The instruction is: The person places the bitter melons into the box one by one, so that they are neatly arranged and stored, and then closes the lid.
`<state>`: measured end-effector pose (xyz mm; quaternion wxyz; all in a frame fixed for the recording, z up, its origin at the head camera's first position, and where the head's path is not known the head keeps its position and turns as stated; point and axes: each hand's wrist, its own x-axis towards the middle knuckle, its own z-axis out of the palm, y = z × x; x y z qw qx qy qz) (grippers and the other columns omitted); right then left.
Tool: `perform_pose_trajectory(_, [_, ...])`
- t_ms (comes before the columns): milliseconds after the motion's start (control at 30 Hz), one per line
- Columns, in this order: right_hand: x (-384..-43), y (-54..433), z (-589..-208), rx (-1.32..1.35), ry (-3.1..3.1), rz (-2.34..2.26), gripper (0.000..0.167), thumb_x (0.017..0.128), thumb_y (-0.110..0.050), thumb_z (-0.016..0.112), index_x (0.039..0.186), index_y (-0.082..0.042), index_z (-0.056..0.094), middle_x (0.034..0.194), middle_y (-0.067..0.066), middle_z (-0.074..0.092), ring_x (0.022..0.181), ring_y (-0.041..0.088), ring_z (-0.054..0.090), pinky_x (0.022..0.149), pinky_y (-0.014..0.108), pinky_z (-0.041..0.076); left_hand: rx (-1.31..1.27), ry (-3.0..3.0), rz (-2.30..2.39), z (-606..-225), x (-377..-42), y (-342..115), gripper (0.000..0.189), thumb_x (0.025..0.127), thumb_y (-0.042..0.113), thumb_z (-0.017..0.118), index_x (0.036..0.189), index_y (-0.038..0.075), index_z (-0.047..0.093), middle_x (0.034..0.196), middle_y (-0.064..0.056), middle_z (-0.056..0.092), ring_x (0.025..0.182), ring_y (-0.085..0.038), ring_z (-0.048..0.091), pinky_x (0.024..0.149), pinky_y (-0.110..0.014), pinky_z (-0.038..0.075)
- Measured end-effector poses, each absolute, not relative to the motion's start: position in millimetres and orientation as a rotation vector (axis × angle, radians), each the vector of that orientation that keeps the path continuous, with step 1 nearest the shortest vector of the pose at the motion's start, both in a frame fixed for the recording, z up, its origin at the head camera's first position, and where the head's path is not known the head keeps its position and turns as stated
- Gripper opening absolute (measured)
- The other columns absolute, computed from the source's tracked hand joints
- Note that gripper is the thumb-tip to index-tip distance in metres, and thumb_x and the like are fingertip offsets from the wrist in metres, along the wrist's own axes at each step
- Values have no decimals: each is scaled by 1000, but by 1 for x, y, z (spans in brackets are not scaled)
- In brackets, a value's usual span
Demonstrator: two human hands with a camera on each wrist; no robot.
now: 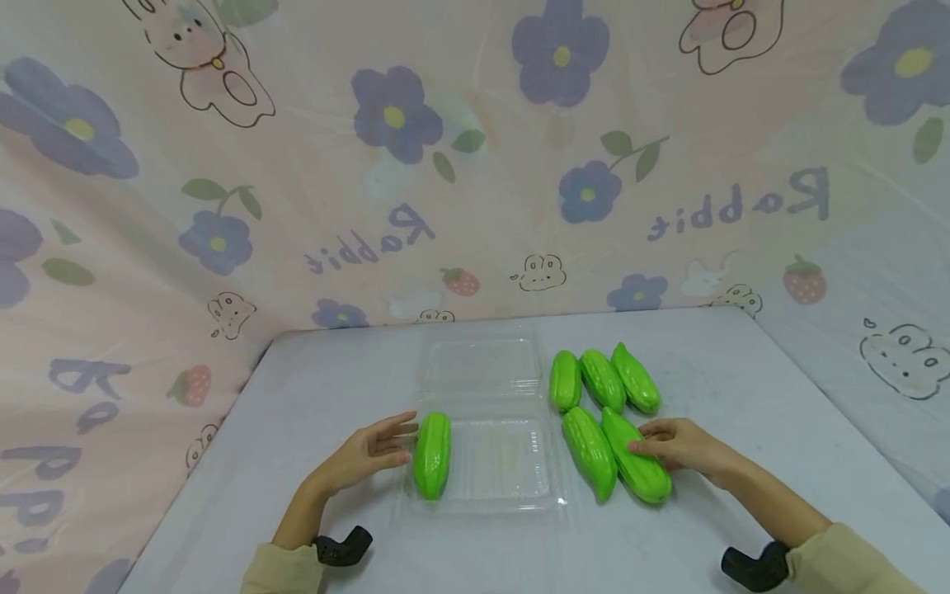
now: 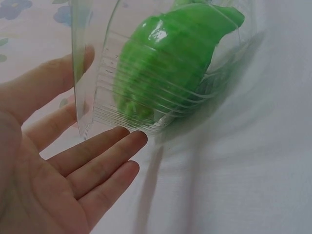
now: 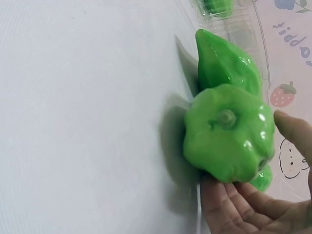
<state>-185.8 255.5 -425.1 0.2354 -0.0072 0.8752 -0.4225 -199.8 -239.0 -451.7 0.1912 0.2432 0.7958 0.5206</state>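
A clear plastic clamshell box lies open on the table, its lid folded toward the back. One ridged green gourd sits at the left side of its base. Beside that side is my left hand, fingers extended and holding nothing; in the left wrist view its fingertips are right at the clear wall. To the right of the box, my right hand grips a green gourd, thumb on top and fingers at its far side. The right wrist view shows this gourd's stem end between thumb and fingers.
Another gourd lies just left of the gripped one. Behind them stand three more in a row, a left gourd, a middle gourd and a right gourd. A printed curtain surrounds the white table.
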Motion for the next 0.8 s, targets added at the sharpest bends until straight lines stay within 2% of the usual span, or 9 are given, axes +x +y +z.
perform_pose_trajectory(267, [-187,256,-426,-37,2386,-1157,78,92,-40,63,138,17,36,140,39,42,119,42,57,89,43,57,682,2232,1465,-452,-199,-239,68,96,19,60,152,1,25,150,-30,37,134,-49,43,105,-37,49])
perform_pose_trajectory(800, [-187,259,-421,-62,2390,-1184,78,95,-38,60,139,20,32,139,41,41,121,46,54,91,44,57,694,2235,1464,-453,-200,-239,68,96,19,60,151,0,25,149,-31,37,134,-49,43,106,-40,48])
